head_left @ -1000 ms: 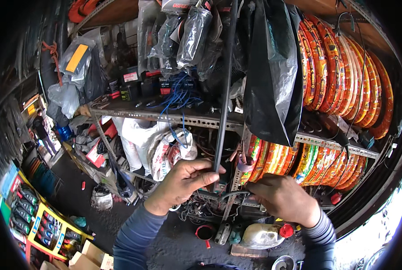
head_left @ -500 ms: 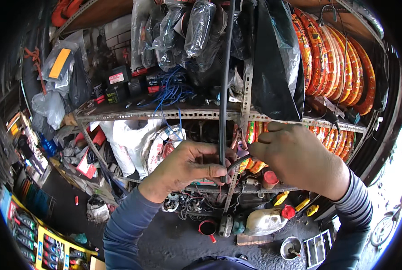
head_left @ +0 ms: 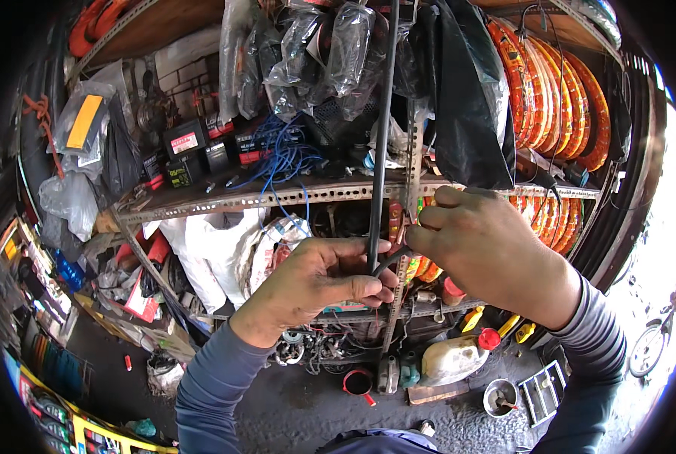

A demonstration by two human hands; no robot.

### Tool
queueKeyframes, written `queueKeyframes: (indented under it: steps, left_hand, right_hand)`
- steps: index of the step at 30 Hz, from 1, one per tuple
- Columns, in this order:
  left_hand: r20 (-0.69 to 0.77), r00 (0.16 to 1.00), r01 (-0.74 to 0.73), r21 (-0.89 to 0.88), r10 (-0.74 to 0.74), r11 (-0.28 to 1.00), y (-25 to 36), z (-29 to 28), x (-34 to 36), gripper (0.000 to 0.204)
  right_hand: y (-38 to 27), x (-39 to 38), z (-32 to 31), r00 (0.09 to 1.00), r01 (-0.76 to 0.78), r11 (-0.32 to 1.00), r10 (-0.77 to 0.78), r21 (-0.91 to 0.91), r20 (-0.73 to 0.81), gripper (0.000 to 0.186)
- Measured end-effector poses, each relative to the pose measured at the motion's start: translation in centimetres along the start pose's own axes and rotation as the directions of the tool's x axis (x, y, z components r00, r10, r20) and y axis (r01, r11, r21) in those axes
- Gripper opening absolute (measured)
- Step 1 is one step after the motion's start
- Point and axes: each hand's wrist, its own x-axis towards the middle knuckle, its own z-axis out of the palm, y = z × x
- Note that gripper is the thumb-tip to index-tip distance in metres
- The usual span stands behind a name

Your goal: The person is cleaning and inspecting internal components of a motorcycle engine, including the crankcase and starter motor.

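A long dark tube [head_left: 380, 151] runs upright through the middle of the view, in front of the shelves. My left hand [head_left: 323, 284] has its fingers round the tube's lower part, thumb in front. From that spot a short curved length of dark hose [head_left: 389, 259] rises to the right, into the fingers of my right hand [head_left: 489, 250]. My right hand's fingers are closed on it, back of the hand toward me; their grip is partly hidden. Whether hose and tube are one piece I cannot tell.
Metal shelving [head_left: 277, 197] holds batteries [head_left: 183, 151], blue cables [head_left: 281, 155], white sacks [head_left: 202, 257], black bags [head_left: 466, 98] and orange-wrapped rings [head_left: 550, 91]. Below lie a jug [head_left: 447, 363], a bowl [head_left: 500, 399] and a red-rimmed container [head_left: 357, 382]. A bicycle [head_left: 649, 344] stands at the right, a yellow rack [head_left: 103, 440] lower left.
My right hand has risen toward the upper shelf edge, and the short hose now slants upward from my left hand. My left hand has moved slightly up; the view has shifted a little.
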Motion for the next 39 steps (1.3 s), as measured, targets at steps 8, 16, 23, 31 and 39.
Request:
queueKeyframes:
  steps: [8, 16, 23, 31, 39]
  left_hand:
    - [-0.034, 0.999, 0.003, -0.024, -0.004, 1.0, 0.0, -1.6, -0.5, 0.05]
    - [-0.046, 0.998, 0.04, -0.014, -0.041, 0.999, 0.4, -2.5, -0.7, 0.043]
    - [-0.053, 0.998, 0.038, 0.044, -0.035, 0.998, 0.5, -3.1, -0.7, 0.04]
    - [-0.093, 0.996, 0.0, 0.032, 0.003, 0.999, 0.6, -3.9, -1.3, 0.035]
    - [-0.083, 0.995, -0.053, 0.112, 0.063, 0.992, 0.4, -4.6, -1.8, 0.034]
  right_hand:
    - [-0.9, 1.7, 0.5, 0.994, -0.038, 0.999, 0.04, -0.013, 0.105, 0.017]
    - [-0.5, 2.5, 1.0, 1.0, 0.013, 1.0, -0.014, 0.025, 0.024, 0.008]
    - [-0.1, 3.0, 1.8, 0.999, 0.035, 0.999, -0.035, 0.002, 0.028, 0.009]
    - [-0.5, 5.2, 1.8, 0.972, 0.095, 0.99, -0.115, -0.103, -0.203, 0.015]
    - [0.2, 7.6, 2.6, 0.915, 0.289, 0.931, -0.337, -0.223, -0.22, 0.017]
